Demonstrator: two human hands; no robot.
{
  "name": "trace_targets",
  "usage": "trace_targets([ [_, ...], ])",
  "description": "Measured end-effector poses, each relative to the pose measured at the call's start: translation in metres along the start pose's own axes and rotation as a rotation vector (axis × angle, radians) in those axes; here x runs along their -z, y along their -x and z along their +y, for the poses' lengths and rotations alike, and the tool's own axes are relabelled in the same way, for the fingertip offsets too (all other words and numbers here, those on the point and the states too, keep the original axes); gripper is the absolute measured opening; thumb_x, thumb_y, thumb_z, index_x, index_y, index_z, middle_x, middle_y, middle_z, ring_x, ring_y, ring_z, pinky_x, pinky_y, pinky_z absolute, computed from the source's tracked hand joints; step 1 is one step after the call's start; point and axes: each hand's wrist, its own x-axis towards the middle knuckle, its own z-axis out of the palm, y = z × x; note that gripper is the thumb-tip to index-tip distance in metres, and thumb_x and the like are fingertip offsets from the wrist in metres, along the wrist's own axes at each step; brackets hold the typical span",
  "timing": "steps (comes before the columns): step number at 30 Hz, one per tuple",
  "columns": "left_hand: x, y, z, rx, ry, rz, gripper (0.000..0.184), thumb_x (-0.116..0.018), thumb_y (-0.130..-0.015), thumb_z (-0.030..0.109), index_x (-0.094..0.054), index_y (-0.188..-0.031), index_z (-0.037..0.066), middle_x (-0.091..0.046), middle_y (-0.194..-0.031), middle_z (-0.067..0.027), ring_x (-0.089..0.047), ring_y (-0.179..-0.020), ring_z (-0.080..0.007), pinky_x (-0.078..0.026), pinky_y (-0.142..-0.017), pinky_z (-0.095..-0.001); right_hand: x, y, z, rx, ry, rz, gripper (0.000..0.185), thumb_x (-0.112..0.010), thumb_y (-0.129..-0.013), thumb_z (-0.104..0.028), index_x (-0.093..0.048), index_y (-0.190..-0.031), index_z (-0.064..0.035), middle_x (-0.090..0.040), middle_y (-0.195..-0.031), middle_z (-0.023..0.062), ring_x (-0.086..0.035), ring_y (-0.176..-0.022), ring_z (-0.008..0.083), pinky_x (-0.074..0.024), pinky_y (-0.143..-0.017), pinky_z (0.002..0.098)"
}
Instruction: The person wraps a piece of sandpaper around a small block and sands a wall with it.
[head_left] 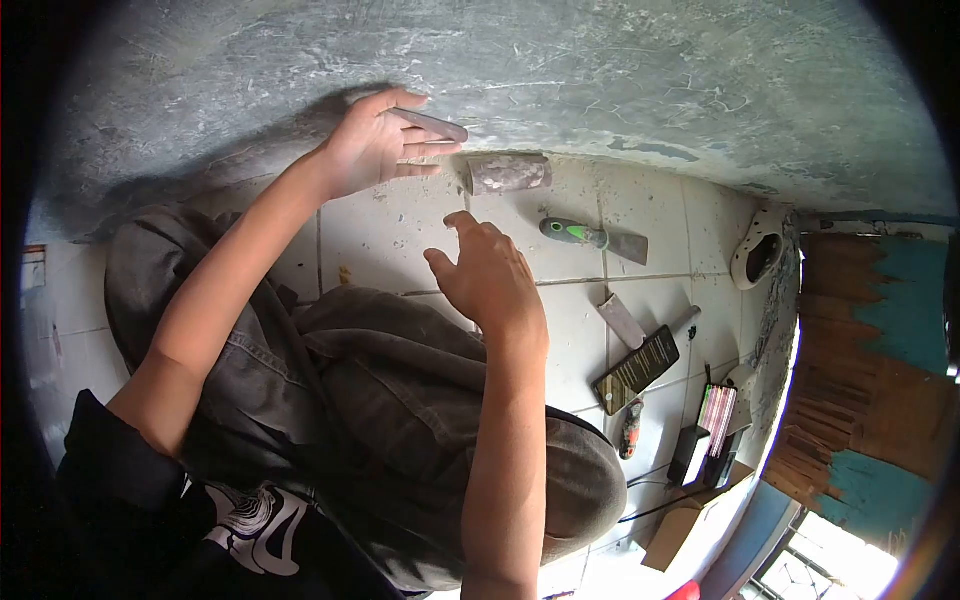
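My left hand (pixel 368 150) is raised near the grey wall (pixel 600 80), palm showing. A narrow flat grey piece (pixel 430 125) lies between its thumb and fingers. My right hand (pixel 490 272) is over the tiled floor with its thumb and index finger apart and nothing visible between them. In front of it, at the foot of the wall, rests a worn grey-brown cylindrical piece (pixel 508 174). To the right lies a scraper (pixel 590 238) with a black and green handle and a flat metal blade.
Right of my knees are a dark phone (pixel 637 370), a flat grey piece (pixel 622 321), an orange-black handled tool (pixel 631 430) and a black holder (pixel 690 455). A light clog (pixel 760 250) stands near the right wall. A cardboard box (pixel 680 530) is lower right.
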Motion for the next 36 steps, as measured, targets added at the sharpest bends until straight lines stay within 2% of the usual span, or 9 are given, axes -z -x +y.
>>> trace_targets([
  [12,0.001,0.0,0.004,0.019,0.016,-0.013,0.065,-0.04,-0.084,0.045,-0.046,-0.124,-0.006,-0.039,-0.137,-0.016,-0.035,-0.128,-0.0249,-0.032,-0.1,-0.0353,-0.006,-0.001,0.006,0.034,0.004,0.039,0.044,-0.06,-0.082,-0.029,-0.05,-0.119,-0.0083,-0.058,-0.109,0.0177,-0.054,-0.104,0.0328,-0.0418,-0.091,0.0413],
  [14,0.002,0.001,0.006,0.049,0.127,-0.04,0.07,-0.047,-0.082,0.043,-0.039,-0.127,-0.01,-0.039,-0.136,-0.0189,-0.039,-0.126,-0.0247,-0.035,-0.096,-0.0349,-0.009,-0.004,0.007,0.034,0.014,0.042,0.044,-0.06,-0.082,-0.03,-0.05,-0.118,-0.0083,-0.057,-0.11,0.0179,-0.054,-0.105,0.0324,-0.0422,-0.09,0.0408],
  [17,0.003,0.01,0.018,0.062,0.343,-0.109,0.074,-0.046,-0.082,0.043,-0.031,-0.131,-0.011,-0.035,-0.138,-0.0198,-0.038,-0.127,-0.0249,-0.034,-0.097,-0.0357,-0.018,-0.006,0.011,0.052,0.023,0.105,0.039,-0.061,-0.081,-0.029,-0.051,-0.111,-0.0072,-0.058,-0.105,0.0189,-0.056,-0.102,0.0333,-0.0445,-0.087,0.0415],
  [23,-0.016,0.021,0.03,0.006,0.405,-0.091,0.08,-0.045,-0.083,0.042,-0.02,-0.132,-0.015,-0.028,-0.142,-0.0219,-0.033,-0.13,-0.025,-0.03,-0.102,-0.039,-0.018,-0.007,0.006,-0.004,-0.05,0.129,0.036,-0.063,-0.078,-0.026,-0.054,-0.106,-0.0052,-0.059,-0.101,0.018,-0.059,-0.097,0.033,-0.0475,-0.082,0.0413],
  [26,-0.014,0.019,0.027,0.028,0.44,-0.126,0.078,-0.045,-0.084,0.041,-0.02,-0.133,-0.015,-0.027,-0.141,-0.0231,-0.031,-0.131,-0.0252,-0.03,-0.103,-0.0398,-0.028,-0.007,0.01,0.011,-0.047,0.145,0.033,-0.064,-0.077,-0.023,-0.055,-0.102,-0.0037,-0.06,-0.1,0.0169,-0.059,-0.096,0.0321,-0.0478,-0.081,0.0412],
  [28,-0.015,0.02,0.025,0.037,0.439,-0.091,0.073,-0.044,-0.084,0.04,-0.027,-0.13,-0.014,-0.031,-0.14,-0.0217,-0.033,-0.13,-0.0239,-0.034,-0.1,-0.0384,-0.035,-0.008,0.011,0.061,-0.006,0.346,0.017,-0.053,-0.076,-0.01,-0.059,-0.092,-0.0064,-0.062,-0.09,0.0106,-0.063,-0.082,0.0272,-0.0479,-0.069,0.0398],
  [31,-0.011,0.019,0.027,0.045,0.324,-0.052,0.068,-0.044,-0.084,0.04,-0.034,-0.128,-0.011,-0.04,-0.136,-0.0173,-0.038,-0.127,-0.0217,-0.037,-0.097,-0.0352,-0.033,-0.009,0.01,0.063,-0.009,0.314,0.017,-0.053,-0.077,-0.01,-0.06,-0.092,-0.0066,-0.062,-0.09,0.0109,-0.063,-0.083,0.0272,-0.0485,-0.07,0.0401],
  [34,-0.008,0.016,0.027,0.102,0.013,0.051,0.063,-0.043,-0.083,0.04,-0.041,-0.127,-0.006,-0.048,-0.13,-0.0124,-0.042,-0.123,-0.0193,-0.037,-0.095,-0.0317,-0.031,-0.01,0.009,0.063,-0.027,0.296,0.018,-0.053,-0.077,-0.011,-0.06,-0.093,-0.0066,-0.063,-0.09,0.0113,-0.064,-0.084,0.0273,-0.0488,-0.071,0.0407],
  [36,-0.007,0.015,0.024,0.115,-0.148,0.116,0.056,-0.042,-0.085,0.041,-0.048,-0.125,0.002,-0.052,-0.127,-0.0093,-0.048,-0.117,-0.0187,-0.037,-0.093,-0.0312,-0.03,-0.009,0.009,0.061,-0.04,0.288,0.018,-0.053,-0.077,-0.011,-0.06,-0.093,-0.0065,-0.063,-0.091,0.0115,-0.064,-0.084,0.0274,-0.0489,-0.071,0.0411],
])
